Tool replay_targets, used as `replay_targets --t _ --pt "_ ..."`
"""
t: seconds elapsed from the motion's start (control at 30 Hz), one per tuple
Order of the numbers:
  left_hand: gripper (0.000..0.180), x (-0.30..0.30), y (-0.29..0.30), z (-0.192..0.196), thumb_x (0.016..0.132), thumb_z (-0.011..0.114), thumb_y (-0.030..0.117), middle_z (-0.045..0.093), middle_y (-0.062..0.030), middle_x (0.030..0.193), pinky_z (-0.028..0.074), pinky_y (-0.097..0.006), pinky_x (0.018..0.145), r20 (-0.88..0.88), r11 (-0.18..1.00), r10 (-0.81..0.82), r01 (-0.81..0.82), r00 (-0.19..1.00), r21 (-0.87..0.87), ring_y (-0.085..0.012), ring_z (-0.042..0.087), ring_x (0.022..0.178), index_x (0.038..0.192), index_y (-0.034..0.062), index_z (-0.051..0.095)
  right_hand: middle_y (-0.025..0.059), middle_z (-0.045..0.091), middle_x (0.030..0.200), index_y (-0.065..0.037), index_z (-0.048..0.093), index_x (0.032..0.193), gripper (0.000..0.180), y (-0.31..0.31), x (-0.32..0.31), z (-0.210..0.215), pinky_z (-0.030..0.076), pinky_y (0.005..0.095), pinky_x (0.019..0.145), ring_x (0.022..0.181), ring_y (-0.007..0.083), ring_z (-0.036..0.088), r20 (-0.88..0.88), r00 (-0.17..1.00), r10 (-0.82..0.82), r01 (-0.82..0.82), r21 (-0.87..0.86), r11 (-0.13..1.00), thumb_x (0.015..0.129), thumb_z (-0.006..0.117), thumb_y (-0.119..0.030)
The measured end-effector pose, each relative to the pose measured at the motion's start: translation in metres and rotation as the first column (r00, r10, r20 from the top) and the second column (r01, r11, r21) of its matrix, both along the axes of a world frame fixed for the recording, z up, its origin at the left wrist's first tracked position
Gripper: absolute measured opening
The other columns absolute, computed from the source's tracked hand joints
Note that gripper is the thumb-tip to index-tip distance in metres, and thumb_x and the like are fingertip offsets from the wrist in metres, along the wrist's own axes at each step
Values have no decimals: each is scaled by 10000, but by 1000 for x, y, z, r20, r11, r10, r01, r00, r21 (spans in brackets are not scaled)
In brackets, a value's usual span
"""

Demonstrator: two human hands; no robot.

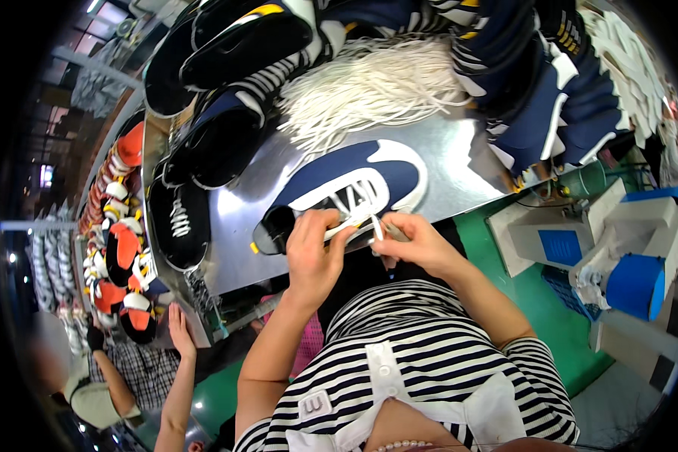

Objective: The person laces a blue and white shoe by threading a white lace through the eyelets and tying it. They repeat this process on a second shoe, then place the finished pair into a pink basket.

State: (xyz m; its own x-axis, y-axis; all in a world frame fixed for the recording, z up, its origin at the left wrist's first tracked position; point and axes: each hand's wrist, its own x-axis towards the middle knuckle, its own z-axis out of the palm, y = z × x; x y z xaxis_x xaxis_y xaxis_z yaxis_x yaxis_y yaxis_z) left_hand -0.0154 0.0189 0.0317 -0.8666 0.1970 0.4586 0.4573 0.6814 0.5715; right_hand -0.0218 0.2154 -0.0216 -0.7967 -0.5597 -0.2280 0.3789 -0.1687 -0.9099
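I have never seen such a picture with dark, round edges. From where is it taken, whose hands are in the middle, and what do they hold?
No machine here: a camera on the wearer's head looks down, and its wide fisheye lens bends straight edges. The striped shirt is the wearer's. Their left hand holds a navy-and-white upper; their right hand seems to pinch a white lace beside it. The metal table also bears a pile of laces, dark uppers and, at right, a navy stack.
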Motion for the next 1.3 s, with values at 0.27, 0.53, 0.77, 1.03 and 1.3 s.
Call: replay_targets --t 0.27,0.53,0.77,1.03,1.3 --pt "232 4 -12 9 750 772 -12 595 -112 826 467 -355 649 -11 1000 -19 19 1000 -24 -270 581 730 904 0 599 -29 474 635 -25 579 1086 213 -19 12 8 246 170 417 448 10 331 459 872 169 180 -621 763 1029 499 -214" --pt "254 -3 -13 19 735 788 11 552 -98 807 450 -354 623 -69 998 -29 24 997 -66 -256 556 715 949 3 652 -30 567 660 30 684 997 186 5 39 33 366 175 530 567 18 484 44 995 90 -94 97 991 942 639 -142" --pt "285 -2 0 23 707 768 -25 551 -88 815 461 -366 649 -93 997 -71 69 993 -24 -271 555 735 967 29 664 -16 453 619 31 521 1238 387 -31 9 4 276 206 427 459 51 315 199 901 385 35 -918 394 1028 465 -290" --pt "245 3 -16 10 740 757 -13 587 -111 834 477 -363 643 -106 998 -48 50 993 23 -277 580 751 962 17 658 -26 440 581 -34 520 1191 293 -38 12 21 240 212 380 405 53 309 416 836 359 215 -849 482 1064 374 -254" --pt "208 -10 -34 19 796 727 96 572 -104 885 468 -385 744 -56 998 -33 35 998 44 -303 581 816 984 33 663 17 559 643 14 624 832 113 -5 52 42 347 239 470 493 83 442 -49 998 47 -25 378 926 902 655 -69"
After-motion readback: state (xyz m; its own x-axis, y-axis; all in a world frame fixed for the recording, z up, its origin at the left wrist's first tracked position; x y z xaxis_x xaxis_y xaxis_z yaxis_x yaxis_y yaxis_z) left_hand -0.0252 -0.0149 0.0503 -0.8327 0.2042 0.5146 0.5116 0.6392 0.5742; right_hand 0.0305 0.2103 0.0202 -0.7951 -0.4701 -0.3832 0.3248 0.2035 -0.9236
